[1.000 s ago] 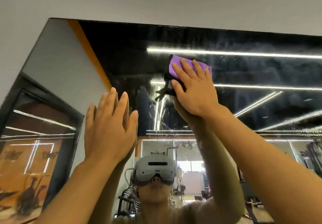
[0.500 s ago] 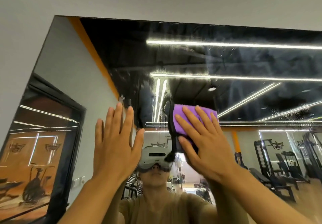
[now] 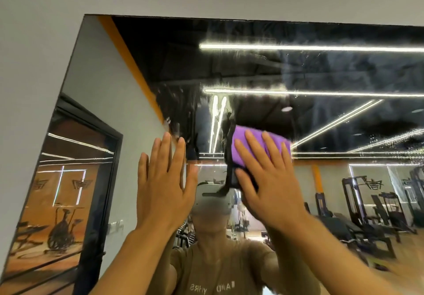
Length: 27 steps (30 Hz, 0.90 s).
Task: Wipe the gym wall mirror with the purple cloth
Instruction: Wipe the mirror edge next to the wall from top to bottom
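A large wall mirror (image 3: 252, 69) fills the view, with smears and droplets across its upper part. My right hand (image 3: 268, 180) presses the folded purple cloth (image 3: 257, 141) flat against the glass near the centre, fingers straight and spread. My left hand (image 3: 164, 180) lies flat on the mirror just left of the cloth, fingers straight and holding nothing. The lower part of the cloth is hidden under my right palm.
Grey wall (image 3: 34, 88) borders the mirror at left and above. The glass reflects a person wearing a headset (image 3: 215, 196), ceiling light strips, gym machines (image 3: 371, 205) at right and a dark-framed doorway (image 3: 75, 180) at left.
My right hand slid the cloth down the mirror from near the upper light strip to the centre. My left hand stayed flat on the glass beside it.
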### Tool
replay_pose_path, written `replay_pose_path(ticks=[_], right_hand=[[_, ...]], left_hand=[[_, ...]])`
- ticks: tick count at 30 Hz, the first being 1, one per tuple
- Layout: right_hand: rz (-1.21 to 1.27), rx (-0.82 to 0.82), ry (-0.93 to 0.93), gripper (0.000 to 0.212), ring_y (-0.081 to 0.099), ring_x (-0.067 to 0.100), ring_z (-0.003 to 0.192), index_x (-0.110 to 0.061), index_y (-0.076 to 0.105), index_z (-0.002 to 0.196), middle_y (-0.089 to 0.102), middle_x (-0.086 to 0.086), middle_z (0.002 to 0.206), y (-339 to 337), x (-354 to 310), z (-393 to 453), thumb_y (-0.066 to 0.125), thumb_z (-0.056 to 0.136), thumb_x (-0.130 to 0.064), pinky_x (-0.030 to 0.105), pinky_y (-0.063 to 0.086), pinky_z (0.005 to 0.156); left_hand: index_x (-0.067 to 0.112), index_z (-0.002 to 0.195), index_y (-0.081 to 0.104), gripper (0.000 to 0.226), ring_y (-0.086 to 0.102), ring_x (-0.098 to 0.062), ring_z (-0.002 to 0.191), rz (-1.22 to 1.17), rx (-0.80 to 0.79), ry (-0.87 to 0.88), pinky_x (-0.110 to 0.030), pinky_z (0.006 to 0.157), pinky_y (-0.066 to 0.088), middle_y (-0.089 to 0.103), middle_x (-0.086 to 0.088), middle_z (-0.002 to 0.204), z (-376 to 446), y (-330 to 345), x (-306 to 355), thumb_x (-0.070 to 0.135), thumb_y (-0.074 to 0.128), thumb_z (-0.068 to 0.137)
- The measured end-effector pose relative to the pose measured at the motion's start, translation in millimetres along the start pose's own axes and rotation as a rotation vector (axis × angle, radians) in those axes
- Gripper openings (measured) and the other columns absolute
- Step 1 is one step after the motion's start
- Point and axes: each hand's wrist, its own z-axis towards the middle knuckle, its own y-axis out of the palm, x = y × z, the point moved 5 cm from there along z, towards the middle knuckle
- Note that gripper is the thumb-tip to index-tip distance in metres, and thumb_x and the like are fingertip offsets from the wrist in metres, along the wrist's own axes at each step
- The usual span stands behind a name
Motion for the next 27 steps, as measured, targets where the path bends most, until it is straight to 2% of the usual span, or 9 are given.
replay_pose_path(ticks=[3,6,10,15,18,22,27], right_hand=[[-0.042,0.004,-0.05,0.056,0.01,0.025,0.155,-0.026,0.031,0.157,0.025,0.0,0.165,4.4,-16.9,-56.0,0.025,0.106,-0.049,0.048,0.005,0.123],[-0.03,-0.022,-0.088,0.056,0.011,0.024,0.155,-0.027,0.031,0.156,0.026,-0.001,0.164,4.6,-15.7,-49.4,0.024,0.106,-0.05,0.047,0.005,0.124],[-0.028,-0.021,-0.067,0.059,0.013,0.025,0.154,-0.026,0.033,0.156,0.028,0.001,0.163,7.5,-6.7,18.1,0.026,0.103,-0.051,0.049,0.006,0.124],[-0.081,-0.018,0.051,0.063,0.006,0.026,0.155,-0.029,0.026,0.158,0.02,0.0,0.166,-1.3,2.5,131.8,0.018,0.099,-0.052,0.045,-0.006,0.123],[-0.093,-0.029,0.083,0.063,0.004,0.027,0.155,-0.029,0.024,0.159,0.017,0.001,0.167,0.9,-0.3,147.8,0.019,0.1,-0.05,0.045,-0.007,0.122],[-0.048,0.009,-0.041,0.06,0.011,0.027,0.154,-0.026,0.032,0.156,0.027,0.001,0.164,7.7,-19.6,83.7,0.022,0.102,-0.05,0.05,0.003,0.125],[-0.018,-0.031,-0.191,0.055,0.017,0.027,0.154,-0.026,0.034,0.155,0.027,-0.001,0.164,19.2,-59.4,-40.2,0.022,0.107,-0.048,0.053,0.012,0.12]], left_hand=[[0.03,0.157,0.007,0.066,-0.006,-0.017,0.152,0.012,0.001,-0.004,-0.03,0.118,-0.02,-0.006,0.005,0.164,-10.7,2.1,-2.8,0.06,0.013,0.098],[0.03,0.158,0.006,0.065,-0.004,-0.017,0.152,0.027,-0.001,0.014,-0.03,0.12,-0.016,-0.004,0.004,0.164,-15.5,4.1,-7.5,0.059,0.015,0.1],[0.027,0.158,0.008,0.065,-0.003,-0.017,0.153,0.062,0.008,0.032,-0.034,0.121,-0.009,-0.001,0.0,0.166,-17.2,5.2,-9.7,0.057,0.016,0.101],[0.027,0.158,0.01,0.065,-0.004,-0.015,0.152,0.062,0.025,0.048,-0.037,0.122,-0.006,0.001,0.001,0.166,-18.9,5.9,-11.7,0.058,0.013,0.101],[0.027,0.158,0.011,0.065,-0.001,-0.017,0.153,0.06,0.041,0.05,-0.037,0.122,-0.005,0.003,0.001,0.166,-18.3,7.1,-12.9,0.059,0.012,0.102],[0.026,0.158,0.01,0.064,-0.003,-0.014,0.152,0.035,0.054,0.055,-0.036,0.122,-0.005,0.002,0.001,0.166,-17.8,6.5,-12.2,0.058,0.01,0.102],[0.023,0.156,0.01,0.062,-0.002,-0.011,0.152,-0.049,0.053,0.04,-0.03,0.121,-0.009,0.005,0.002,0.165,-17.8,5.8,-13.1,0.053,0.001,0.102]])
